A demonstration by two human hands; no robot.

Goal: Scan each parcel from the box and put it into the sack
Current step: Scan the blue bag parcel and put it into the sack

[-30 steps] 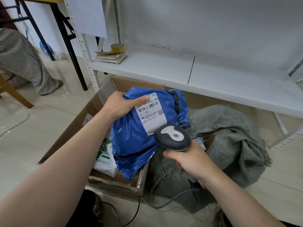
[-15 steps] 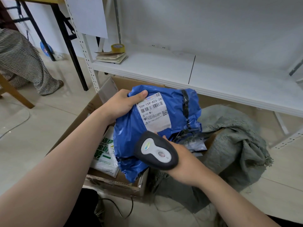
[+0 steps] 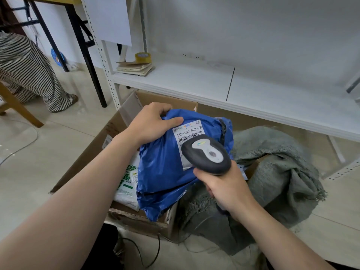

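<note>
My left hand [image 3: 150,123] grips the top left corner of a blue plastic parcel [image 3: 163,172], thumb lying across its front, and holds it upright over the open cardboard box [image 3: 93,151]. A white barcode label [image 3: 190,131] faces me on the parcel. My right hand [image 3: 224,187] grips the handle of a dark grey barcode scanner [image 3: 207,154], whose head sits close over the lower part of the label. A white parcel with green print [image 3: 127,186] lies in the box below. The grey-green woven sack [image 3: 276,172] is slumped on the floor right of the box.
A white metal shelf [image 3: 194,80] runs behind the box and sack, with a tape roll [image 3: 143,57] and a stack of paper on its left end. The scanner's black cable [image 3: 144,256] trails on the floor. A person in striped trousers [image 3: 29,67] sits at far left by a black-legged table.
The scanner has risen from below the parcel's label and now points at it from close up, covering its lower half. The blue parcel has stayed in my left hand, shifting only slightly.
</note>
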